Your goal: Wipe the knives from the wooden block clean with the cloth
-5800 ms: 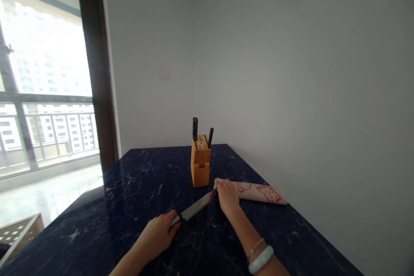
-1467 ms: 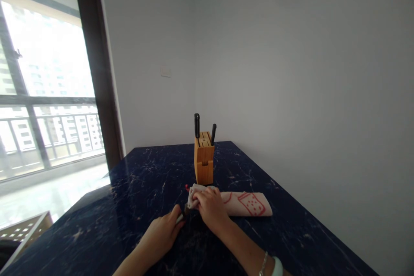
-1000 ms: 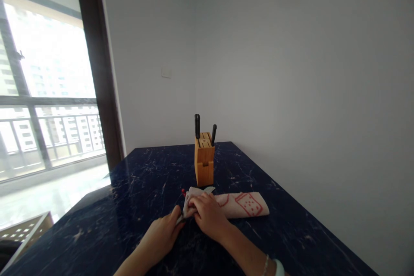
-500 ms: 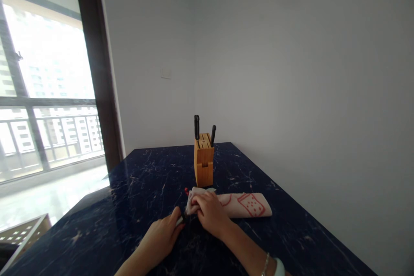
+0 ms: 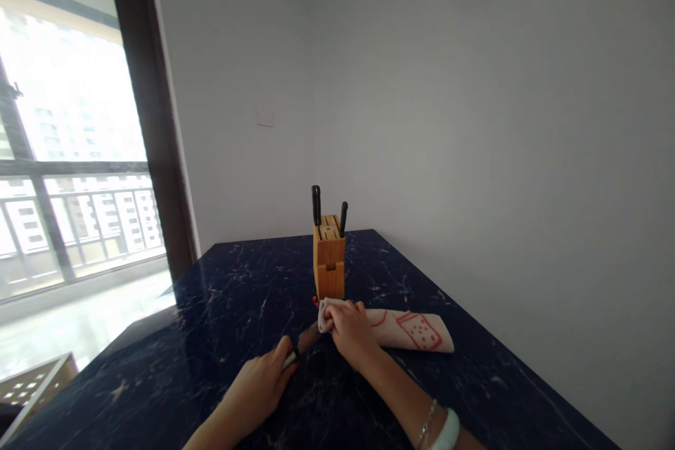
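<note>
My left hand (image 5: 266, 376) is closed around the pale handle of a knife (image 5: 310, 336). A black collar shows where handle meets blade. The blade points up and to the right, and its far end is hidden at the cloth. Pinched in my right hand (image 5: 351, 334) is the left end of a white cloth (image 5: 416, 332) with red line drawings. The rest of the cloth lies folded on the table to the right. Just beyond my right hand stands a wooden knife block (image 5: 330, 260), with two black-handled knives (image 5: 316, 205) upright in its slots.
The dark blue marbled table (image 5: 253, 281) reaches back toward the pale walls. A small red object (image 5: 315, 300) lies near the base of the block. To the lower left is a box with square holes (image 5: 39, 383), and a large window (image 5: 79, 105) is on the left.
My right hand and the cloth end have moved right and slightly away, apart from my left hand. More of the knife blade now shows between the hands. The view has shifted slightly.
</note>
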`<state>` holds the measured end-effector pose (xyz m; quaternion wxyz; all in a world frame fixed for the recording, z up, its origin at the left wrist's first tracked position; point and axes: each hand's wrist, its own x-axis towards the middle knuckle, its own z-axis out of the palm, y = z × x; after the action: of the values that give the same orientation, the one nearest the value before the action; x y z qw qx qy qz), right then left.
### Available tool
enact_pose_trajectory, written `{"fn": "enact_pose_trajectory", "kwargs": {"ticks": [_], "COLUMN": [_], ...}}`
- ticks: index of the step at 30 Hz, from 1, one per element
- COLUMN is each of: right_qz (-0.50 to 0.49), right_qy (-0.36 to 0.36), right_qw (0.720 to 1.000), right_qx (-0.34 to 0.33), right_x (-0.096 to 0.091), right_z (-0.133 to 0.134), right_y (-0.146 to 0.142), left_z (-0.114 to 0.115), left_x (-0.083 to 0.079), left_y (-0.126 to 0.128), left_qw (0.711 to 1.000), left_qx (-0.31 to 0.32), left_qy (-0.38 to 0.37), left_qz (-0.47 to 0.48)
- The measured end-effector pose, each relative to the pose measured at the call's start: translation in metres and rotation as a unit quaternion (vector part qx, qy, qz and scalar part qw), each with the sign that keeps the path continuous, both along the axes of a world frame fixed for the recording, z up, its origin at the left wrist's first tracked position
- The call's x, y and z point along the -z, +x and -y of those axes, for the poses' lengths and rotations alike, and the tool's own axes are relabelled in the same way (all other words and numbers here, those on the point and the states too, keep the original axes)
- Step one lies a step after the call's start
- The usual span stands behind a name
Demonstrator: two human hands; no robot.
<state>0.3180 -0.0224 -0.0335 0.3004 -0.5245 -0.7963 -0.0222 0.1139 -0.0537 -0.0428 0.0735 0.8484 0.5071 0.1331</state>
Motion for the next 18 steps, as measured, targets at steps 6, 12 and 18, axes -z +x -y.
{"fn": "enact_pose_trajectory", "kwargs": {"ticks": [6,12,18], "right_qz": [0.035,0.046,0.055], "right_qy": [0.002,0.008,0.011], "right_qw": [0.996,0.992,0.988], "right_qx": [0.084,0.118,0.141], "right_x": [0.006,0.007,0.009], "right_z": [-0.016,-0.021,-0.024], "right_y": [0.019,0.030,0.033], "left_z": [-0.002,-0.006,-0.006], "left_x": [0.003,0.009,0.008], "left_y": [-0.001,-0.002,-0.002], "left_qw": [1.000,1.000,1.000], "left_qx": [-0.012,-0.026,-0.029], "left_qy": [-0.005,0.003,0.004], "left_qz": [-0.013,-0.012,0.012]}}
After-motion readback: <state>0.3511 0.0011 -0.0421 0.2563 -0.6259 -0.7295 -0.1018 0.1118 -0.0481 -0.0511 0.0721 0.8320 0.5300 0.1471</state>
